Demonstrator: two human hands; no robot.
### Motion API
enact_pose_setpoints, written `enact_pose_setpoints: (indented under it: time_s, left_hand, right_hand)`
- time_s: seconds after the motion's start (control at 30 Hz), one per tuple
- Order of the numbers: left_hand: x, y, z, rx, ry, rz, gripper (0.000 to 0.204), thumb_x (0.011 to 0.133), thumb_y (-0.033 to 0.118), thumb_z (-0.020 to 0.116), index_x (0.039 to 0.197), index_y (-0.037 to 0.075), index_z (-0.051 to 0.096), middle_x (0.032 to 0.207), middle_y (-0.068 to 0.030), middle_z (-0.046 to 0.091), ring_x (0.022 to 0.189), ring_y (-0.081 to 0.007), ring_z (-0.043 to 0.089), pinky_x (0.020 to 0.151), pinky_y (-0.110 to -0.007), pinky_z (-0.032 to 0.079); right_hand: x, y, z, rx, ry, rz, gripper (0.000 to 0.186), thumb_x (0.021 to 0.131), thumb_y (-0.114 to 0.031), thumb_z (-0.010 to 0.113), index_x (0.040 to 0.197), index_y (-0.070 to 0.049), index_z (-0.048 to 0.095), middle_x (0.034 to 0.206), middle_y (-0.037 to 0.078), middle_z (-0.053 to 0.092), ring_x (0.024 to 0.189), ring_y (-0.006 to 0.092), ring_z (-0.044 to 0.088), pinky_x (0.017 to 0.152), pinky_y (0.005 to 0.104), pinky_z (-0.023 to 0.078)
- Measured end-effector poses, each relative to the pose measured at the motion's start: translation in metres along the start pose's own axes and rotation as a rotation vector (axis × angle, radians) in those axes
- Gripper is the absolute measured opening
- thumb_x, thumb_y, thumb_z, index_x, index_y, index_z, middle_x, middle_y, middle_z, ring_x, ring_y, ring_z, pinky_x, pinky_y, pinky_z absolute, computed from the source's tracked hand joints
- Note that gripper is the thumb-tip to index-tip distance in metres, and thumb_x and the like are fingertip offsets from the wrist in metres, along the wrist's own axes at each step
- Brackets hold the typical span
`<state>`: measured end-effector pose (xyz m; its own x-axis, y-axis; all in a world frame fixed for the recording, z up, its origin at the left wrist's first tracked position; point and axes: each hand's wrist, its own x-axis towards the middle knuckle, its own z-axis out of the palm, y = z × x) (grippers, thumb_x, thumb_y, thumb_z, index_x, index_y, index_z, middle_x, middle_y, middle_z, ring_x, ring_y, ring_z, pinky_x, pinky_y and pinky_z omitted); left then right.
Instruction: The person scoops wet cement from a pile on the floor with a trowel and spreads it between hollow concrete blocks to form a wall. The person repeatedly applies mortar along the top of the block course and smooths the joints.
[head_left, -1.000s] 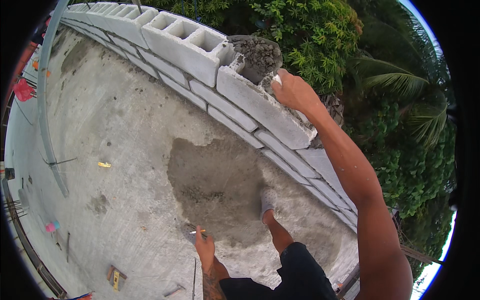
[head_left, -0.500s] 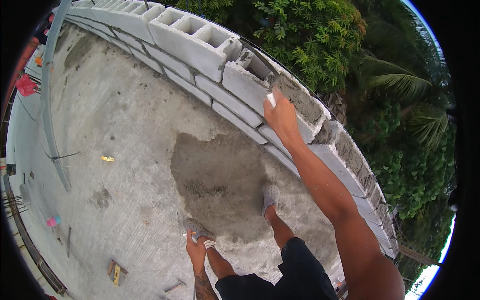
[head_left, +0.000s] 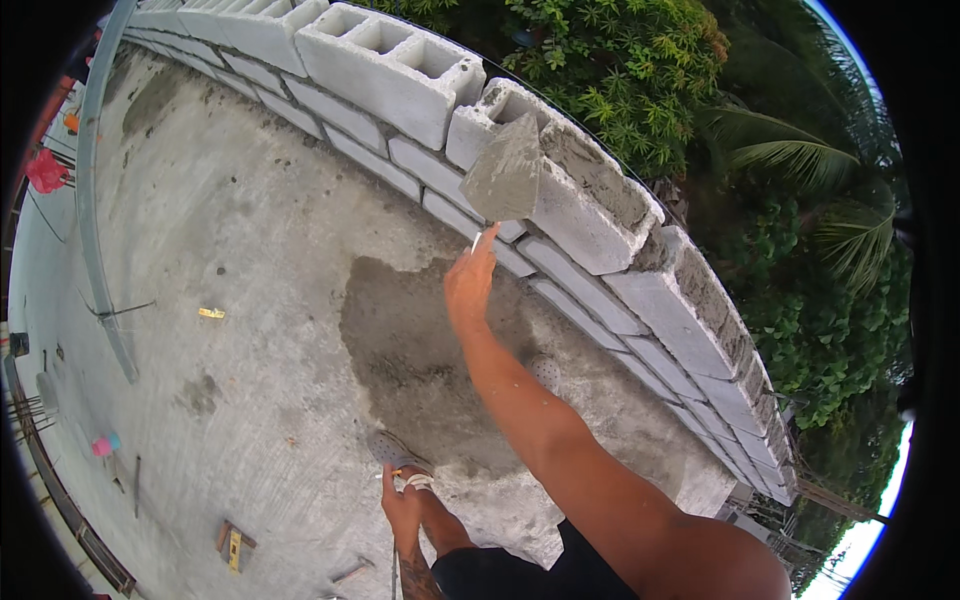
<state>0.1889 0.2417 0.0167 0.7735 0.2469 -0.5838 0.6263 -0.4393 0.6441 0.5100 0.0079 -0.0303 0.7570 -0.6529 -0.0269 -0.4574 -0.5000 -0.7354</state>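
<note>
My right hand (head_left: 471, 285) is closed round the white handle of a trowel (head_left: 508, 172). Its grey, mortar-smeared blade is raised against the inner face of the block wall, hiding part of one block. Wet mortar (head_left: 600, 180) lies along the top of that concrete block (head_left: 585, 225). Down by my left shoe, my left hand (head_left: 403, 515) pinches a small white-and-orange stick (head_left: 388, 475) that looks like a cigarette. A hollow block (head_left: 385, 75) sits one course higher, to the left of the trowel.
A dark wet patch (head_left: 420, 350) spreads over the concrete floor beside my shoes (head_left: 395, 452). A long metal bar (head_left: 92, 200) lies at the left. A spirit level (head_left: 235, 550) and a yellow scrap (head_left: 211, 313) rest on the floor. Trees (head_left: 620, 80) stand beyond the wall.
My right hand has come back from the wall top, moving left and toward me, bringing the trowel blade into sight. My left hand has shifted slightly right.
</note>
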Motion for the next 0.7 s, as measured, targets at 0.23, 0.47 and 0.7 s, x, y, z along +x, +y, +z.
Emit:
enact_pose_setpoints:
  time_s: [0.23,0.47,0.7]
  left_hand:
    - [-0.004,0.0,-0.016,0.005,0.006,-0.122,0.061,0.081,0.0,0.051,0.141,-0.003,0.047,0.132,-0.0244,0.06,0.124,-0.035,0.057,0.1,-0.035,0.044]
    - [0.01,-0.01,-0.015,0.122,-0.001,-0.003,0.062,0.082,0.002,0.052,0.143,-0.003,0.045,0.135,-0.0277,0.057,0.123,-0.0401,0.057,0.101,-0.04,0.045]
    - [0.01,0.016,0.013,-0.024,-0.033,-0.032,0.06,0.082,0.0,0.054,0.142,-0.003,0.046,0.129,-0.0271,0.061,0.113,-0.0356,0.064,0.091,-0.037,0.05]
  right_hand:
    - [-0.078,0.049,-0.09,0.07,0.007,-0.184,0.058,0.098,-0.016,0.054,0.148,0.005,0.035,0.128,0.033,0.055,0.111,0.0456,0.06,0.092,0.0453,0.049]
    - [0.019,0.016,-0.145,0.027,-0.268,-0.152,0.057,0.099,-0.021,0.056,0.148,0.003,0.039,0.124,0.028,0.062,0.11,0.0339,0.064,0.092,0.0387,0.05]
    - [0.066,-0.045,-0.174,0.38,-0.378,0.144,0.059,0.098,-0.021,0.056,0.151,-0.002,0.037,0.082,0.011,0.063,0.059,0.0173,0.06,0.051,0.0315,0.048]
